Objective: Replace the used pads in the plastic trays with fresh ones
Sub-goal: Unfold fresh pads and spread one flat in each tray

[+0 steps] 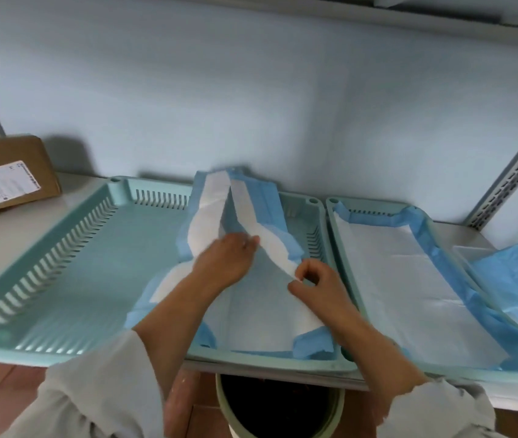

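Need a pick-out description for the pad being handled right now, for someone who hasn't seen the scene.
On the white shelf stand two pale green plastic trays side by side. In the left tray, over its right half, is the half-unfolded pad, blue-backed with white facing, its folds standing up while the left hand and right hand hold it. The pad in the right tray lies flat and untouched.

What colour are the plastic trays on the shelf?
Pale mint green, both the left tray and the right tray; seen in the head view.

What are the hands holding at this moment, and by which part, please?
Both hands, left and right, pinch the folded white flaps of the pad.
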